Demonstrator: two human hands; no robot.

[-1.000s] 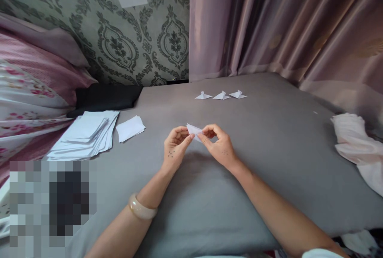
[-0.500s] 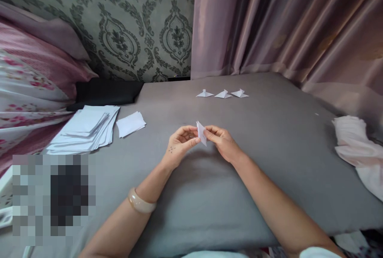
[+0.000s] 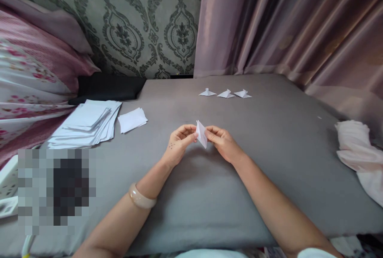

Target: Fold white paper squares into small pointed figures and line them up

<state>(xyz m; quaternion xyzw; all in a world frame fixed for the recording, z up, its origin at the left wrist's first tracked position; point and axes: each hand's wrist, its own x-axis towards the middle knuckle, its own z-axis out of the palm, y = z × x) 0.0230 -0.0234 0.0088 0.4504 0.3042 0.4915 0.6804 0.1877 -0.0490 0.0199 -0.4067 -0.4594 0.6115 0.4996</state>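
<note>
Between my two hands is a small folded white paper (image 3: 201,134), pointed at its top and bottom. My left hand (image 3: 180,142) pinches its left edge between thumb and fingers. On the other side, my right hand (image 3: 222,141) grips the right edge the same way. The paper is held above the grey cloth surface (image 3: 239,194). Farther back stand three folded paper birds in a row: a left one (image 3: 207,92), a middle one (image 3: 226,94) and a right one (image 3: 243,94).
To the left lie a big stack of white paper (image 3: 86,124) and a smaller pile of paper pieces (image 3: 133,120). A black folded item (image 3: 110,86) sits behind them. Pale crumpled cloth (image 3: 356,142) is at the right edge. A white power strip (image 3: 8,178) lies far left.
The folded paper has turned slightly, so more of its broad face shows between my hands. Both hands keep hold of it. The whole view has shifted a little.
</note>
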